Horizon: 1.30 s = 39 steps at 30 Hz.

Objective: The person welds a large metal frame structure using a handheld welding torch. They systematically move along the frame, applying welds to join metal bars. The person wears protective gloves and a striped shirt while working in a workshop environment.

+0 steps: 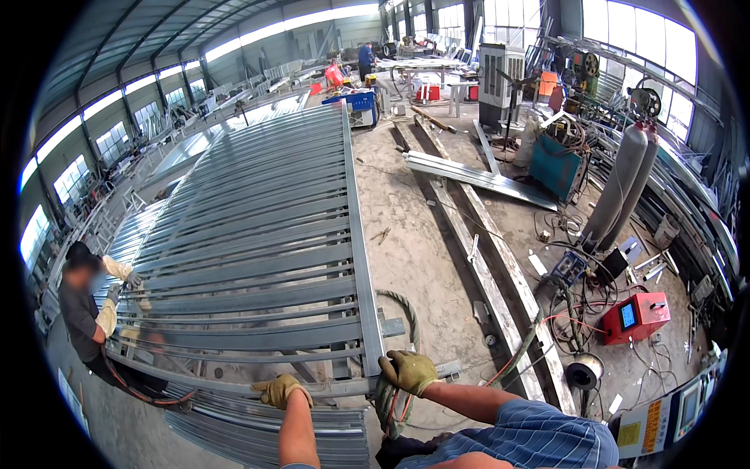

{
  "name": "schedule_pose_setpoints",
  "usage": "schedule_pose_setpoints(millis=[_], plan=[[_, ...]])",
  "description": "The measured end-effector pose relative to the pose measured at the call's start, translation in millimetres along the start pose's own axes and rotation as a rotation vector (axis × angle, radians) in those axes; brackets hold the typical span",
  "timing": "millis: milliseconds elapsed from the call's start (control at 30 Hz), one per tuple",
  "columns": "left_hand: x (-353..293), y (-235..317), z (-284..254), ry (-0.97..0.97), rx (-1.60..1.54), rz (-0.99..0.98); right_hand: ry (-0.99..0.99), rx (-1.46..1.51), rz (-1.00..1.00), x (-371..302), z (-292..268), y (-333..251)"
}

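A long grey steel frame of many crossbars lies flat in front of me and runs far back into the hall. My left hand, in a yellow work glove, grips the near end rail of the frame. My right hand, also gloved, holds the frame's near right corner next to the long side rail. At the left edge a co-worker in a dark shirt and light gloves holds the same near end of the frame.
More grey steel sections lie stacked under the frame. A thick hose loop lies by the corner. Right of me stand a red welding unit, a wire spool, cables, two gas cylinders and loose steel beams. People work far back.
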State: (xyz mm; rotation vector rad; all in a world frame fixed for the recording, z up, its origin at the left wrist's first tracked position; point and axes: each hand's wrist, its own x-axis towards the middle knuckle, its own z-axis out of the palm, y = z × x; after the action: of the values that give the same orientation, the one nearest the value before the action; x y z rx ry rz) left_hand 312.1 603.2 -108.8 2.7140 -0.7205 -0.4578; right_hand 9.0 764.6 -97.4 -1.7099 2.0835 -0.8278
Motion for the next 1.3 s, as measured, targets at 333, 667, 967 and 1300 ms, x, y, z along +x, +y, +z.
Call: schedule_pose_setpoints(millis=[333, 667, 967, 1300], plan=[[-6, 5, -13, -0.038, 0.022, -0.056, -0.004, -0.009, 0.021, -2, -7, -9], [15, -7, 11, 0.086, 0.002, 0.003, 0.015, 0.015, 0.03, 0, 4, -5], [1, -2, -4, 0.026, 0.016, 0.014, 0.013, 0.016, 0.032, -1, -3, -8], [2, -1, -5, -0.034, -0.016, -0.017, 0.006, 0.013, 0.034, -1, -2, -8]])
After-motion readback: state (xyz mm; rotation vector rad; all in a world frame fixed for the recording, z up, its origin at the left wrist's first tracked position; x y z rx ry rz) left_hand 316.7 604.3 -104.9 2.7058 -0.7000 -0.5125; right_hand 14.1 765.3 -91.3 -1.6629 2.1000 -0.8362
